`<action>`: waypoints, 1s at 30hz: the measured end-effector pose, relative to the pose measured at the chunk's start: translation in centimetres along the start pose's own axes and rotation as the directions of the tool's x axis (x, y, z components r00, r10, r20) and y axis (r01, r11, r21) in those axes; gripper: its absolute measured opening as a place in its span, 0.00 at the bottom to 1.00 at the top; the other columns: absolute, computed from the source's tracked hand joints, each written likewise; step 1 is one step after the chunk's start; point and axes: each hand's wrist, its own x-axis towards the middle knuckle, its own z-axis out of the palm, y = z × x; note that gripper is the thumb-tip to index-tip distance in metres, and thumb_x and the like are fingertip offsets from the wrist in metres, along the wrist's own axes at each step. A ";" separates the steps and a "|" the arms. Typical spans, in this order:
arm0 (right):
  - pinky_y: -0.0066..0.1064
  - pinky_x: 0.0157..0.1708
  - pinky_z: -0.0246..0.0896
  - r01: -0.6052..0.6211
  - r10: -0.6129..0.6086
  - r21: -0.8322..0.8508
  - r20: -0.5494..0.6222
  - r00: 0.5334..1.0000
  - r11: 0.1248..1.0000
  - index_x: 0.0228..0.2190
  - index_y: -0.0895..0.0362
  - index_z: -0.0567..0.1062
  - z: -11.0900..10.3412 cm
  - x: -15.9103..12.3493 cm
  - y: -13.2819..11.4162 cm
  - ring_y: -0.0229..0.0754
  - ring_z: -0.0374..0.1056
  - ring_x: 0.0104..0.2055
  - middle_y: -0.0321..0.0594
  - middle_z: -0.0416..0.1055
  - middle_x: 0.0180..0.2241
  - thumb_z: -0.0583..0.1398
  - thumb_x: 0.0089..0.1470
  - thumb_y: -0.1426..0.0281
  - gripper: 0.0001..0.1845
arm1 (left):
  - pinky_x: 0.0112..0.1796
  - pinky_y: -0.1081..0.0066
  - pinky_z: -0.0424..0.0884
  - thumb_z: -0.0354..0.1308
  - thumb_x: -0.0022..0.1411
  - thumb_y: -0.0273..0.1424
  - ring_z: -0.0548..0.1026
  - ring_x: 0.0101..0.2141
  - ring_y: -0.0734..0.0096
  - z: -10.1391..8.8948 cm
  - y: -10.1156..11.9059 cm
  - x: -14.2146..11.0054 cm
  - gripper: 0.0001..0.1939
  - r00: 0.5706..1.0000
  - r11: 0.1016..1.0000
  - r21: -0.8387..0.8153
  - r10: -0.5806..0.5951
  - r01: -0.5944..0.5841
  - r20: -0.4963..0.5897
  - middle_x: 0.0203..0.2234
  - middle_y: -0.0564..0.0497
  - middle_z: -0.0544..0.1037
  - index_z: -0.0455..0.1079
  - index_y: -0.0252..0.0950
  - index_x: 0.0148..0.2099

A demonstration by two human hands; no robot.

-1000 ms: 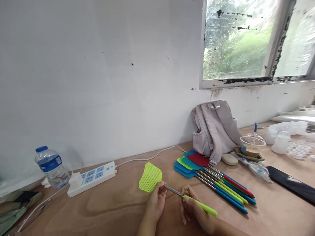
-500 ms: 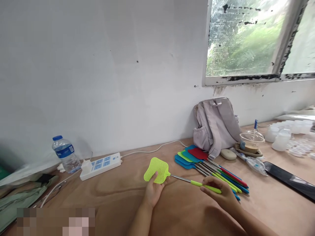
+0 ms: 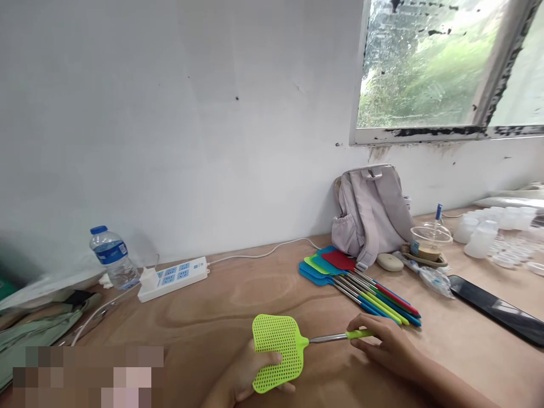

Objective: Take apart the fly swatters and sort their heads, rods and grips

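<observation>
A lime-green fly swatter (image 3: 291, 334) with a perforated head and a metal shaft lies across both my hands, just above the table. My left hand (image 3: 249, 365) grips the head, thumb on top of the mesh and fingers underneath. Around the green handle my right hand (image 3: 380, 340) is closed, hiding its far end. Past the right hand rests a pile of fly swatters (image 3: 340, 269) with blue, green and red heads, their handles pointing toward the lower right.
Behind the pile a pale backpack (image 3: 369, 215) leans on the wall. A water bottle (image 3: 113, 255) and a power strip (image 3: 174, 279) stand at left. On the right are a phone (image 3: 495, 306), a drink cup (image 3: 429, 241) and several translucent cups (image 3: 480, 238). The wooden table (image 3: 238, 294) runs along the wall.
Both hands have come lower and nearer with the fly swatter. Its head has turned to lie more level with the handle. The view has shifted slightly.
</observation>
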 end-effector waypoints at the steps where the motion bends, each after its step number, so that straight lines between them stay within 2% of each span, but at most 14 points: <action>1: 0.30 0.35 0.62 -0.010 0.010 -0.018 0.006 1.000 1.000 0.33 0.51 0.73 0.1 0.1 0.1 0.44 0.70 0.37 0.39 0.74 0.34 0.57 0.52 0.62 0.08 | 0.30 0.57 0.74 0.63 0.45 0.22 0.76 0.34 0.54 0.1 0.0 -0.1 0.16 1.000 1.000 0.008 0.005 -0.005 -0.012 0.37 0.37 0.77 0.72 0.31 0.40; 8: 0.28 0.27 0.57 -0.063 0.063 -0.051 0.000 0.998 0.997 0.31 0.52 0.73 0.6 0.1 1.0 0.42 0.68 0.29 0.39 0.74 0.29 0.58 0.50 0.63 0.08 | 0.26 0.58 0.75 0.64 0.43 0.22 0.76 0.32 0.54 0.1 -0.5 0.3 0.18 0.998 0.999 0.024 0.042 -0.041 -0.047 0.33 0.37 0.77 0.72 0.29 0.40; 12: 0.28 0.27 0.58 -0.052 0.052 -0.007 -0.011 0.999 0.999 0.30 0.53 0.73 0.7 0.0 0.3 0.41 0.67 0.28 0.38 0.73 0.28 0.58 0.50 0.63 0.07 | 0.24 0.60 0.74 0.64 0.43 0.22 0.76 0.30 0.55 -0.2 -0.7 0.1 0.16 0.998 0.999 0.011 0.045 -0.045 -0.051 0.31 0.38 0.77 0.73 0.29 0.38; 14: 0.29 0.30 0.60 -0.017 0.017 0.034 -0.018 1.000 0.999 0.32 0.52 0.72 0.6 -0.2 -0.4 0.42 0.68 0.31 0.38 0.74 0.30 0.58 0.51 0.63 0.08 | 0.23 0.62 0.74 0.64 0.42 0.24 0.76 0.29 0.54 -0.7 -0.4 -0.2 0.15 0.996 0.998 -0.049 0.026 -0.030 -0.088 0.28 0.39 0.77 0.73 0.29 0.37; 16: 0.31 0.35 0.62 0.032 -0.030 0.071 -0.040 0.999 0.997 0.36 0.51 0.72 0.4 -0.4 -1.1 0.43 0.69 0.35 0.39 0.74 0.34 0.56 0.54 0.64 0.08 | 0.22 0.60 0.73 0.64 0.43 0.31 0.76 0.31 0.48 -1.2 0.1 -0.5 0.17 0.988 0.982 -0.175 0.043 -0.069 -0.150 0.28 0.39 0.77 0.72 0.32 0.38; 18: 0.33 0.38 0.63 0.073 -0.069 0.071 -0.056 0.996 0.995 0.40 0.50 0.71 0.0 -0.6 -1.3 0.44 0.69 0.39 0.41 0.73 0.39 0.53 0.57 0.65 0.11 | 0.23 0.56 0.72 0.62 0.43 0.44 0.74 0.36 0.41 -1.8 0.8 -0.6 0.22 0.978 0.943 -0.307 0.070 -0.129 -0.195 0.30 0.39 0.78 0.71 0.36 0.39; 20: 0.34 0.40 0.64 0.089 -0.086 0.030 -0.085 0.993 0.996 0.43 0.49 0.70 -0.6 -0.6 -0.7 0.45 0.69 0.42 0.42 0.73 0.41 0.51 0.58 0.65 0.13 | 0.26 0.55 0.72 0.59 0.41 0.53 0.74 0.37 0.42 -2.3 1.4 -0.6 0.26 0.969 0.900 -0.393 0.106 -0.189 -0.224 0.32 0.41 0.78 0.71 0.40 0.38; 21: 0.34 0.41 0.64 0.088 -0.088 -0.002 -0.113 0.990 0.996 0.43 0.50 0.69 -1.1 -0.6 0.0 0.46 0.69 0.43 0.43 0.72 0.42 0.50 0.58 0.65 0.13 | 0.28 0.56 0.72 0.59 0.40 0.52 0.75 0.35 0.46 -2.6 1.6 -0.6 0.25 0.963 0.884 -0.413 0.127 -0.218 -0.238 0.32 0.43 0.78 0.71 0.41 0.36; 23: 0.35 0.41 0.64 0.054 -0.069 -0.083 -0.195 0.978 0.995 0.43 0.51 0.69 -2.1 -0.3 1.9 0.46 0.69 0.43 0.44 0.72 0.42 0.49 0.59 0.63 0.14 | 0.30 0.57 0.72 0.63 0.39 0.45 0.76 0.29 0.55 -3.2 1.9 -0.8 0.18 0.938 0.861 -0.413 0.185 -0.298 -0.293 0.30 0.49 0.79 0.72 0.42 0.33; 25: 0.35 0.40 0.65 -0.017 -0.031 -0.177 -0.266 0.963 0.984 0.43 0.53 0.68 -3.4 0.1 4.5 0.46 0.70 0.42 0.47 0.72 0.41 0.47 0.59 0.62 0.15 | 0.30 0.58 0.72 0.65 0.38 0.35 0.74 0.23 0.62 -3.8 1.9 -1.2 0.12 0.895 0.852 -0.362 0.236 -0.378 -0.378 0.26 0.52 0.79 0.73 0.41 0.31; 27: 0.36 0.38 0.65 -0.113 0.026 -0.289 -0.288 0.957 0.951 0.43 0.54 0.68 -4.5 0.6 6.9 0.47 0.70 0.40 0.48 0.73 0.40 0.46 0.59 0.63 0.16 | 0.30 0.61 0.71 0.64 0.39 0.31 0.72 0.20 0.66 -4.6 1.8 -2.0 0.09 0.832 0.853 -0.271 0.282 -0.445 -0.479 0.21 0.53 0.77 0.73 0.38 0.29; 30: 0.41 0.32 0.64 -0.194 0.089 -0.409 -0.262 0.961 0.892 0.39 0.56 0.71 -5.8 1.3 9.4 0.52 0.71 0.33 0.50 0.74 0.31 0.47 0.56 0.65 0.16 | 0.28 0.63 0.70 0.62 0.40 0.32 0.69 0.18 0.68 -6.0 1.5 -3.5 0.08 0.721 0.856 -0.063 0.391 -0.514 -0.572 0.15 0.54 0.72 0.72 0.36 0.27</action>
